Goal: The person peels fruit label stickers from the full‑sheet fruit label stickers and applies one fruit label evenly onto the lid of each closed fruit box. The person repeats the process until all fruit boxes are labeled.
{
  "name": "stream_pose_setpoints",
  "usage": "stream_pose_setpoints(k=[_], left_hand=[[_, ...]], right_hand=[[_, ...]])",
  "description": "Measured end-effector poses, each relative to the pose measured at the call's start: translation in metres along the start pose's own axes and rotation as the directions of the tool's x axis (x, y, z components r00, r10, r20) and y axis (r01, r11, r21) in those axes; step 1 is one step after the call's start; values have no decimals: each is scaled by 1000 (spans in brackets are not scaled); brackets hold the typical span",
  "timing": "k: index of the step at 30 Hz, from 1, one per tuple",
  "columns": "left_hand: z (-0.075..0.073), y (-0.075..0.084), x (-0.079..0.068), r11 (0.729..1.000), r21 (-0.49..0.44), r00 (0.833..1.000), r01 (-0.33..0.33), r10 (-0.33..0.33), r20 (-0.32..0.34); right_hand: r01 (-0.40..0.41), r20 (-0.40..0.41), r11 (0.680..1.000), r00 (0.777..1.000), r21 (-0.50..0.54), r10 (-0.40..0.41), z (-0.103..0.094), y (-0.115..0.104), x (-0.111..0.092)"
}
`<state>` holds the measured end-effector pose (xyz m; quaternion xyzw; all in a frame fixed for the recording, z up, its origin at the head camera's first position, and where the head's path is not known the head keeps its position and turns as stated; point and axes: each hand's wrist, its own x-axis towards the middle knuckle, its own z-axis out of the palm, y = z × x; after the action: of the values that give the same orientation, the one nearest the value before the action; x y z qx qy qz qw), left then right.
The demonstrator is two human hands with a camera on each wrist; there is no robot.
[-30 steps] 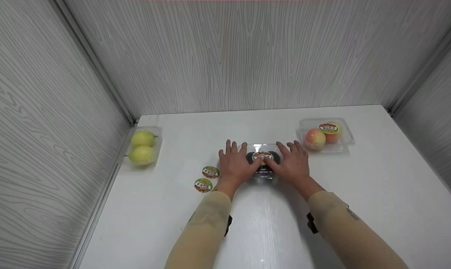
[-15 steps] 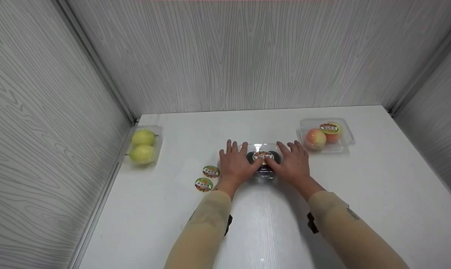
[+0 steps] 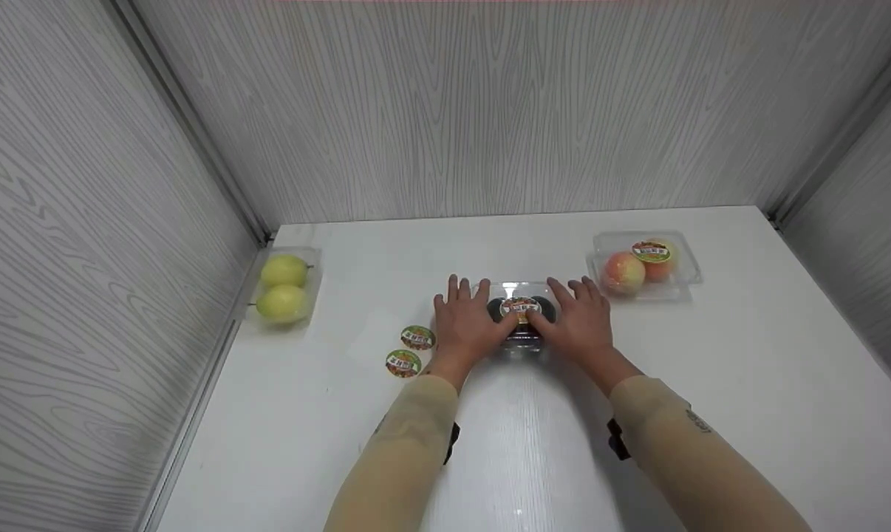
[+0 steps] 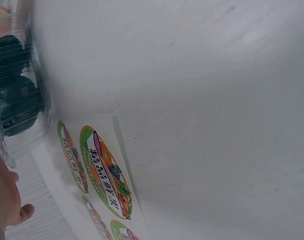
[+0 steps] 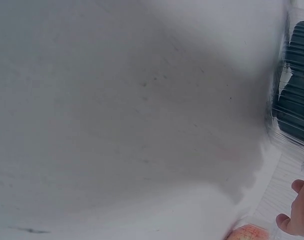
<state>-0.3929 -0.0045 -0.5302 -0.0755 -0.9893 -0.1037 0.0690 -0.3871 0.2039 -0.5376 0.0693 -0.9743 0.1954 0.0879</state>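
Note:
Between both hands sits a clear plastic fruit box with dark round fruit inside. An oval fruit sticker lies on its lid. The left hand spreads its fingers along the box's left side, its thumb on the sticker's lower left. Mirroring it, the right hand lies at the right side with its thumb on the sticker's lower right. Both wrist views show the dark fruit through the ribbed plastic wall. The palms hide the box's side edges in the head view.
Loose oval stickers on a backing sheet lie left of the left forearm. At far left is a clear tray with two yellow-green pears. A stickered clear box of peaches stands back right. Wood-grain panels enclose the table.

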Motion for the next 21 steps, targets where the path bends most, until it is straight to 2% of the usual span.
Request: stream_pose_setpoints(k=[21], left_hand=[[1, 0, -1, 1000, 5, 1000, 11, -11, -7]], right_hand=[[18, -29, 1000, 999, 9, -18, 3, 2, 1]])
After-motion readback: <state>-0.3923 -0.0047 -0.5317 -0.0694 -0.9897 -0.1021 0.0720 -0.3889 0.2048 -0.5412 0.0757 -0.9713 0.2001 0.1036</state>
